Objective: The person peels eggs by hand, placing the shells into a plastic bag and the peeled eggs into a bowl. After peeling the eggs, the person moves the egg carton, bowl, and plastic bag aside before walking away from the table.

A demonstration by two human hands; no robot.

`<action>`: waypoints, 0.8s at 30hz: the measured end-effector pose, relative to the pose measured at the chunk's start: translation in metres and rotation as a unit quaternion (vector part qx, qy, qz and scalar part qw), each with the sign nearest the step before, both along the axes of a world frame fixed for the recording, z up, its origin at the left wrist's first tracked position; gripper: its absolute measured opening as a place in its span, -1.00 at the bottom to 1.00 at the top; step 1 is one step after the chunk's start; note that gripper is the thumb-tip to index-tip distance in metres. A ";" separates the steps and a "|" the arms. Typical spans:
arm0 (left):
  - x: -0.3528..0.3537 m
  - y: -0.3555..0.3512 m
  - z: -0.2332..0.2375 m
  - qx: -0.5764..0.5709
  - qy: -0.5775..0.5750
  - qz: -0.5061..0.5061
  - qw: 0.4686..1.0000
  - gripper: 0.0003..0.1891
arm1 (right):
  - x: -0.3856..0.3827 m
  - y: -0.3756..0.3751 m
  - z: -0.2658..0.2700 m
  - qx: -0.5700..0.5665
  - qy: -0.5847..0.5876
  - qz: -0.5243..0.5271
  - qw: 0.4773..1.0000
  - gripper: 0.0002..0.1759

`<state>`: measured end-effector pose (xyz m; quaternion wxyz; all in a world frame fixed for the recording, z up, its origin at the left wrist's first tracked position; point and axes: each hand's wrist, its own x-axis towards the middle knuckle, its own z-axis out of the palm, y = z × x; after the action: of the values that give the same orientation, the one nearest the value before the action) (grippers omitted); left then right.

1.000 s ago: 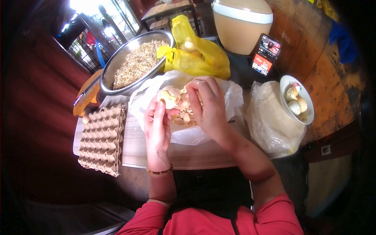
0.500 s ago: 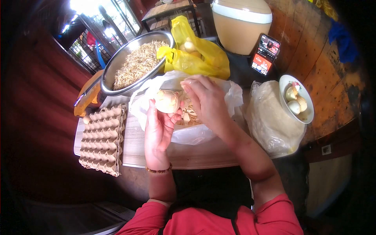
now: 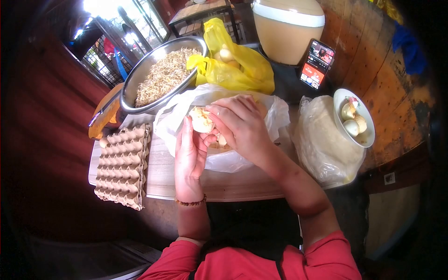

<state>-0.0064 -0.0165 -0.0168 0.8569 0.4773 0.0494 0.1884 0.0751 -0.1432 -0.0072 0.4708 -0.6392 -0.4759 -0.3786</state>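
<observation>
A pale, partly peeled egg (image 3: 201, 121) with yellowish patches is held in the fingers of my left hand (image 3: 190, 149), above a white plastic bag (image 3: 170, 119). My right hand (image 3: 245, 126) bends over the egg from the right, its fingertips pressed to the shell side. Inside the bag, bits of eggshell (image 3: 221, 141) show below the hands, partly covered by them.
At left lies an egg carton (image 3: 120, 165) with one egg (image 3: 103, 143) at its corner. Behind stand a metal bowl (image 3: 126, 100) of bean sprouts, a yellow bag (image 3: 254, 77) with eggs, and a phone (image 3: 317, 64). A plate (image 3: 368, 135) with eggs rests at right on a clear bag (image 3: 322, 144).
My right hand has moved left and down, from beside the egg onto it. The egg has turned slightly in my left hand and shows a more ragged, yellowish top.
</observation>
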 end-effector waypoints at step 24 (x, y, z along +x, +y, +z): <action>0.001 0.009 -0.005 -0.042 0.003 -0.016 0.999 -0.57 | 0.010 -0.007 0.002 0.034 0.036 -0.075 0.996 -0.87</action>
<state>-0.0058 -0.0071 -0.0222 0.8789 0.4425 0.0519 0.1705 0.0853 -0.1506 -0.0051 0.4796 -0.6697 -0.3963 -0.4055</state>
